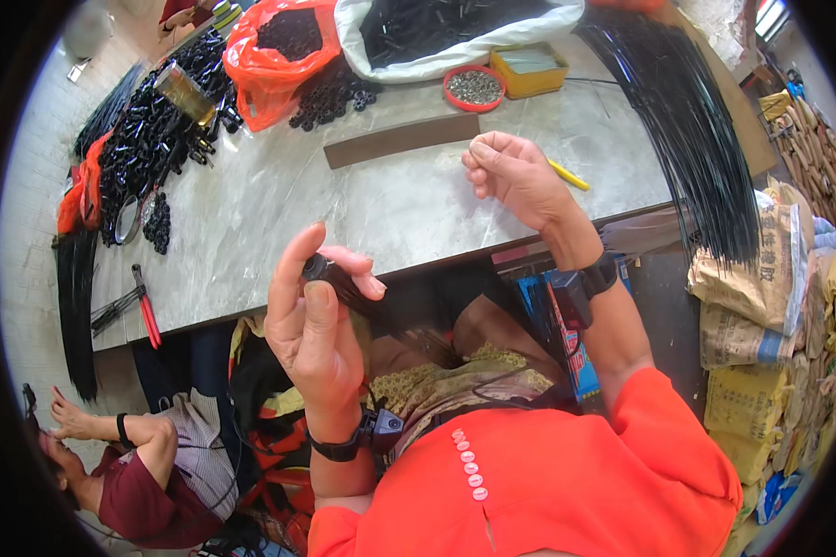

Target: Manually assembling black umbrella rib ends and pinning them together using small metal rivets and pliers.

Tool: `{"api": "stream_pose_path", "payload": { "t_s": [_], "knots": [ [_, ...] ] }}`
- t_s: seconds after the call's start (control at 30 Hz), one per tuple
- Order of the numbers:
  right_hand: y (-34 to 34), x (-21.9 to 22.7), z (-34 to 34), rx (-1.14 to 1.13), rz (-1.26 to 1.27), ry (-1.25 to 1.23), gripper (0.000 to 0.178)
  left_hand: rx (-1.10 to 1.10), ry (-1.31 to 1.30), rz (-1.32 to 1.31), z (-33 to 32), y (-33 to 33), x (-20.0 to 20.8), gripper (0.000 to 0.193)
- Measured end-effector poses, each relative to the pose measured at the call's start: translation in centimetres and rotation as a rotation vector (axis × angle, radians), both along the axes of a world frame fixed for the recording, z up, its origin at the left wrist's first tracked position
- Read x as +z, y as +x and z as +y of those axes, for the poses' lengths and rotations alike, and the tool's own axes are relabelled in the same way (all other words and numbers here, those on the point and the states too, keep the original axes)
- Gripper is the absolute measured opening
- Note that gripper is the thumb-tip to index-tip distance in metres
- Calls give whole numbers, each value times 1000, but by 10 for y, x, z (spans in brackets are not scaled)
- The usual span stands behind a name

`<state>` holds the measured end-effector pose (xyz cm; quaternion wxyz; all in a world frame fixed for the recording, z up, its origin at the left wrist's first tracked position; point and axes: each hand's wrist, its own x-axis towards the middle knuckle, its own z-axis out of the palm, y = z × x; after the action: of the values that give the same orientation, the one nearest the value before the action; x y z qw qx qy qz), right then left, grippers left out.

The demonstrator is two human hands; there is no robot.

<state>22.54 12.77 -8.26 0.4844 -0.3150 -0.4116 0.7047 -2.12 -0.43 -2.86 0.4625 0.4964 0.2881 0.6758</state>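
Note:
My left hand [314, 325] is closed around a black cylindrical cap [316, 267] over the table's near edge. From it a bundle of thin dark strands [418, 336] trails down to the right, blurred toward its end. Above the grey table [241, 223], my right hand [518, 178] has thumb and fingertips pinched together; whatever is between them is too small to name. Close behind that hand lies a flat brown strip [399, 139]. A yellow pen-like tool [568, 174] rests just right of it.
Small metal pieces fill a red bowl [475, 106] beside a yellow box [534, 85]. Behind are an orange bag [251, 88] and a white sack [437, 71] of black parts. Long black strands [692, 130] overhang the right edge. Red-handled pliers [147, 306] and another person [149, 464] are left.

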Motion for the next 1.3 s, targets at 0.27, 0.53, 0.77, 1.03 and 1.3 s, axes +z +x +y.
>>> {"api": "stream_pose_path", "payload": {
  "t_s": [0.27,0.53,0.77,1.03,1.3],
  "knots": [
    [3,1,-20,181,454,-39,14,-7,-28,-3,0,9,4,48],
    [-5,6,-33,258,525,2,18,0,-44,-17,0,11,6,48],
    [-7,8,-41,243,568,-6,19,-2,-49,-26,0,13,7,47],
    [-12,8,-47,278,640,-19,19,12,-38,-42,-1,14,6,45],
    [-19,5,-49,325,721,-51,17,-9,-40,-7,-1,12,5,48]
  ]
}}
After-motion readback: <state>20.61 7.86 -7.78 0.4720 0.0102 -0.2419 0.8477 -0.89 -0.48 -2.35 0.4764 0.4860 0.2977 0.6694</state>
